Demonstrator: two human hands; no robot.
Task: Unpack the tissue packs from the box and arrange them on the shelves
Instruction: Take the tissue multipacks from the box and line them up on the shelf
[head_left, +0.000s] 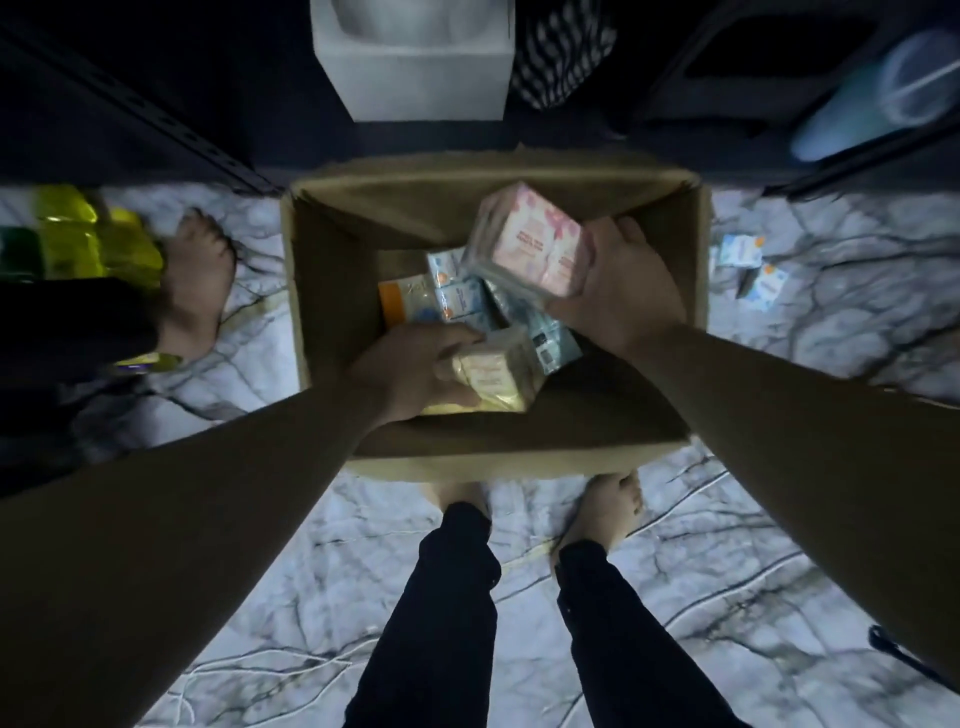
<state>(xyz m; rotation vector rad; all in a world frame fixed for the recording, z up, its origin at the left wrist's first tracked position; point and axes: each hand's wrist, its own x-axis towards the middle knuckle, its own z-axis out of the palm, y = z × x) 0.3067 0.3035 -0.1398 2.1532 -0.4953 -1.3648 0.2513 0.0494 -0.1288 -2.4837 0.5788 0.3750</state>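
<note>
The right hand (621, 283) grips a pink tissue pack (530, 247) wrapped in shiny plastic, up over the open brown box (332, 291). The left hand (415, 376) grips a pale yellow pack (498, 371) low inside the box — more blue and orange packs (447, 293) lie on its bottom

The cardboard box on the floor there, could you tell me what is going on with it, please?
A person stands over the open cardboard box on the marble floor. The right hand holds a pink tissue pack above the box, and the left hand grips a yellow tissue pack inside it. More blue packs lie at the bottom.
</note>
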